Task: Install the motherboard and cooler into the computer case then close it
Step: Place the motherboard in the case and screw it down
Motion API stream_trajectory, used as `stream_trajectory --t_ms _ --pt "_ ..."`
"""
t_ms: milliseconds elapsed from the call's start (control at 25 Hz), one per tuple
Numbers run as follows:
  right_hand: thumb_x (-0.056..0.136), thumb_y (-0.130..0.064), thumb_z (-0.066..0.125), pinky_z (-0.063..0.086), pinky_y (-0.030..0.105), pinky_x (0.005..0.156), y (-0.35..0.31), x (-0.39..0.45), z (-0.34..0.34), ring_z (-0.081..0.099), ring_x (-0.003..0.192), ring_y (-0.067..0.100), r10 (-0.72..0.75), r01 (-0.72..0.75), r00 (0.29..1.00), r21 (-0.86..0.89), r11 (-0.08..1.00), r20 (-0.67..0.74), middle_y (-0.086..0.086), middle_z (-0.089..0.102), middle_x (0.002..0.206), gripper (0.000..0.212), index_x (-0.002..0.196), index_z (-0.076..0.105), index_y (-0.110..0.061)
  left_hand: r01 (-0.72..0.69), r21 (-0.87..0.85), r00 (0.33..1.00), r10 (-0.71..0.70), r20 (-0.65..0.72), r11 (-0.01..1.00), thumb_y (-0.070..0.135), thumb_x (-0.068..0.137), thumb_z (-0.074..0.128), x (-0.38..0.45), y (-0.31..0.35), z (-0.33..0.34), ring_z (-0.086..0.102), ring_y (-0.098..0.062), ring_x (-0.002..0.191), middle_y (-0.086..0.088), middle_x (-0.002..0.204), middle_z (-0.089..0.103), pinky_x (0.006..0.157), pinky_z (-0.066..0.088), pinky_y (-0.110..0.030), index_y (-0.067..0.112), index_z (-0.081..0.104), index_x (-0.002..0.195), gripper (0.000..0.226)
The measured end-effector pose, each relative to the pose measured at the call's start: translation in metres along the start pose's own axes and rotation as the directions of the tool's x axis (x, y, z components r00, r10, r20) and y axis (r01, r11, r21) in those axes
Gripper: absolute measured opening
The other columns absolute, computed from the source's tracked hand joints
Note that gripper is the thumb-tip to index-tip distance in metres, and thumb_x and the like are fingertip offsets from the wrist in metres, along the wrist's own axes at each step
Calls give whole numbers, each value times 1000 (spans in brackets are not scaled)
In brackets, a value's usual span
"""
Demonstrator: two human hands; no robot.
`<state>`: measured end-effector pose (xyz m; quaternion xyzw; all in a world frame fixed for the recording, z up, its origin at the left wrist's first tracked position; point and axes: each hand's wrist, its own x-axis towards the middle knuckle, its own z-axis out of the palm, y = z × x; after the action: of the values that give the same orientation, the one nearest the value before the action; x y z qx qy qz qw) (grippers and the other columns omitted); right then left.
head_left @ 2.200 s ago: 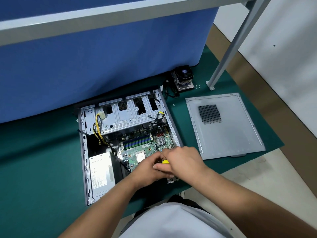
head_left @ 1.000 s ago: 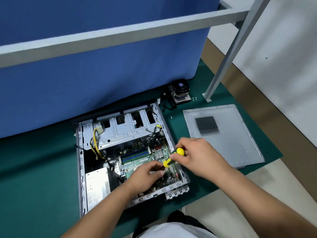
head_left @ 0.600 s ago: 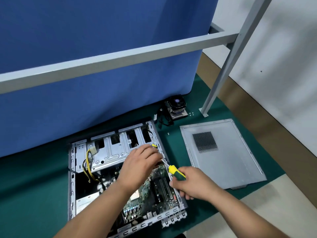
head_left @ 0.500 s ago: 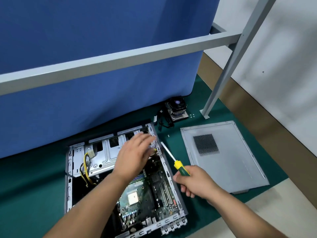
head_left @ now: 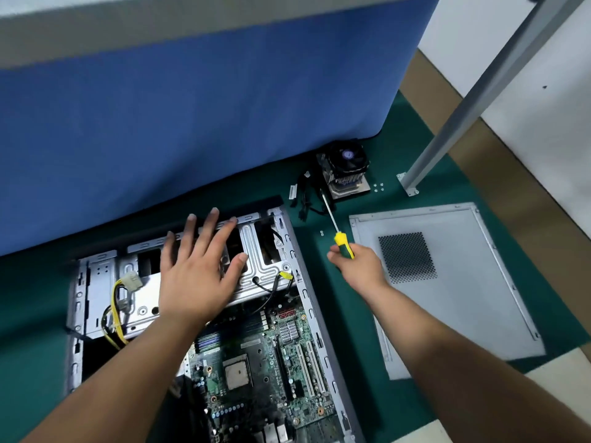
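Leaving the motherboard (head_left: 256, 362), right hand (head_left: 359, 266) carries the gripped screwdriver (head_left: 335, 225) toward the cooler (head_left: 347, 174) (screwing apparently finished); left hand (head_left: 198, 270), fingers spread, now rests on the drive cage (head_left: 256, 266).

A green mat (head_left: 38, 314) covers the worktop. A blue partition (head_left: 192, 116) with a grey top edge stands along its far side. At the right a grey metal post (head_left: 473, 100) slants down to a foot plate on the mat. Beyond the mat's edge run a brown strip (head_left: 499, 174) and a white wall (head_left: 479, 59)
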<state>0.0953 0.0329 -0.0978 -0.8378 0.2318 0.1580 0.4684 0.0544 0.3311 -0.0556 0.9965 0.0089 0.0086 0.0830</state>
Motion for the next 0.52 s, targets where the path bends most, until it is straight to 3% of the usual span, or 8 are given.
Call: stream_trajectory --t_ms 160,280,520 --pt "91 -35 73 43 30 66 -8 44 40 59 79 28 -16 -3 973 -80 997 -231 7 65 90 21 82 65 -18 -4 20 1000 4 -19 1000 70 101 19 0 0 1 -5 -11 158 21 170 5 126 -2 -46 50 14 159 62" --pt "92 -32 75 44 30 71 -5 55 63 59 85 26 -35 11 935 -71 997 -353 4 55 98 21 83 66 -15 -6 22 999 7 -33 1000 70 101 19 -1 1 2 -4 -11 158 21 170 5 126 0 -47 50 14 159 62" --pt "93 -26 73 51 36 81 -1 63 73 59 96 29 -106 59 898 -120 991 -427 -1 47 93 18 96 73 -9 -12 -2 997 11 -71 1000 70 101 23 0 -1 6 -1 -11 158 22 169 8 125 -1 -45 49 18 159 61"
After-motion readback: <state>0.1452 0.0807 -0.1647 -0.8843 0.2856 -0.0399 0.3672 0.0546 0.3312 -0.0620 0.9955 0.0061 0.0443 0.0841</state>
